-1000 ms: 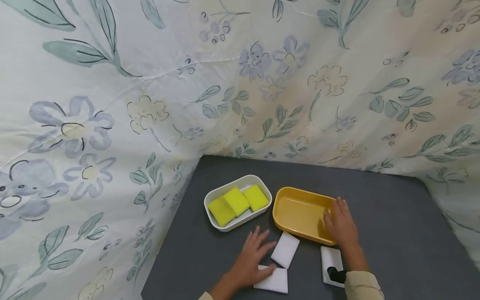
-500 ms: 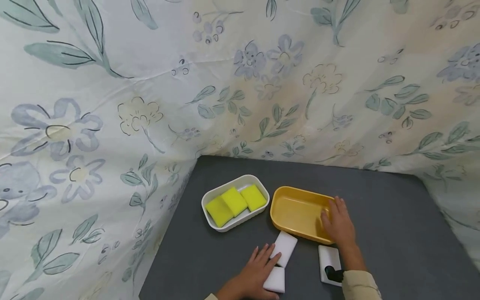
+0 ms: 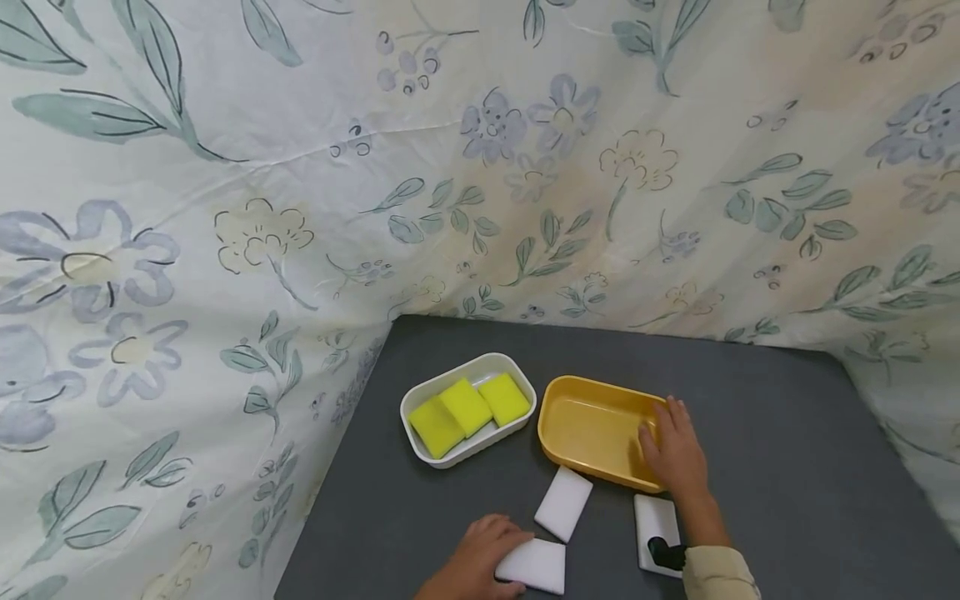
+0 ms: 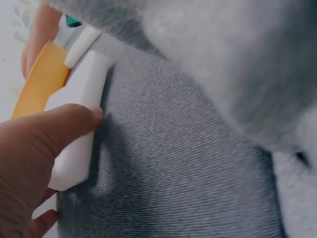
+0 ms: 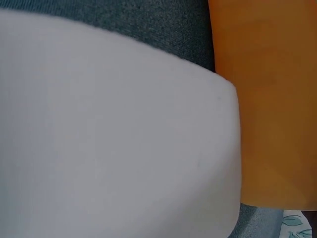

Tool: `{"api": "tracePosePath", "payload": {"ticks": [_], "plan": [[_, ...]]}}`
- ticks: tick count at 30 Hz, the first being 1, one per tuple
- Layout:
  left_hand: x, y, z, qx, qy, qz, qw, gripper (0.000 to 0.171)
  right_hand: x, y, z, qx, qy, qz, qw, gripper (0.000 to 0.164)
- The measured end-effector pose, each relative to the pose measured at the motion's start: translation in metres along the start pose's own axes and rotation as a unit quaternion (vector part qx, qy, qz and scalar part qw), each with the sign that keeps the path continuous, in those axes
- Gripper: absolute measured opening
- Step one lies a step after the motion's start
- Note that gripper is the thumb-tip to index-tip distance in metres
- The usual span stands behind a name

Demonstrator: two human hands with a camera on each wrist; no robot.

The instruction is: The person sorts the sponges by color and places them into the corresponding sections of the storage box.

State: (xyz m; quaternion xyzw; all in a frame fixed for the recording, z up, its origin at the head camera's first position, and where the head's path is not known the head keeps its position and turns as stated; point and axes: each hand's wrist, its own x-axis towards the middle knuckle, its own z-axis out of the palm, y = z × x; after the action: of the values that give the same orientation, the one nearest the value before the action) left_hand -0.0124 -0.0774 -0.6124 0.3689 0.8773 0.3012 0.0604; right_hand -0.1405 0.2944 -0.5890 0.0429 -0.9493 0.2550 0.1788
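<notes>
Right, grip state first: the near-left white sponge block [image 3: 534, 568] is clamped by its left end in the left hand [image 3: 477, 557], thumb on the near side, fingers on the far side; whether it is flat on the dark table [image 3: 787, 433] or slightly raised can't be told. The right hand [image 3: 678, 454] is laid over the right end of the yellow tray [image 3: 596, 425], thumb inside; whether the wall is pinched or just pressed can't be told. Step in hand is taken to be picking up the block with the tray steadied. Foam is probably soft, so a light, even squeeze is advised; the far-right corner should be cleared from the middle white sponge block [image 3: 564, 503], just beside it, or that one could be nudged. Light pressure on the tray should be enough; by a hard push on the wall it could be tipped. Containers: in the white tray [image 3: 480, 444], far left, three yellow sponges [image 3: 467, 407] are held, the left one partly overlapped by the middle one. In the yellow tray, floor and thumb are seen. The right white sponge block [image 3: 656, 522] is seen near that tray's near-right corner, partly covered by a black wrist device [image 3: 663, 552].
</notes>
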Motion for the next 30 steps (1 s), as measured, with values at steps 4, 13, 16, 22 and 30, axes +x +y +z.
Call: {"api": "tracePosePath", "payload": {"ticks": [4, 13, 16, 22, 30], "plan": [[-0.005, 0.005, -0.004, -0.02, 0.022, -0.009, 0.9995, 0.059, 0.001, 0.0, 0.0, -0.004, 0.006, -0.002, 1.0, 0.046], [0.001, 0.016, -0.017, -0.071, 0.04, -0.052, 0.9953, 0.047, 0.002, -0.002, 0.0, -0.008, -0.007, 0.008, 1.0, 0.047], [0.007, 0.017, -0.016, -0.056, 0.062, -0.039, 0.9957, 0.038, 0.002, -0.001, 0.0, -0.007, -0.008, 0.009, 1.0, 0.047], [0.025, 0.022, -0.019, -0.036, 0.083, -0.023, 0.9957, 0.032, 0.001, 0.0, -0.001, -0.012, -0.012, 0.014, 1.0, 0.047], [0.041, 0.027, -0.041, -0.111, -0.107, -0.034, 0.9875, 0.028, 0.002, -0.003, -0.002, -0.004, -0.017, 0.024, 1.0, 0.047]]}}
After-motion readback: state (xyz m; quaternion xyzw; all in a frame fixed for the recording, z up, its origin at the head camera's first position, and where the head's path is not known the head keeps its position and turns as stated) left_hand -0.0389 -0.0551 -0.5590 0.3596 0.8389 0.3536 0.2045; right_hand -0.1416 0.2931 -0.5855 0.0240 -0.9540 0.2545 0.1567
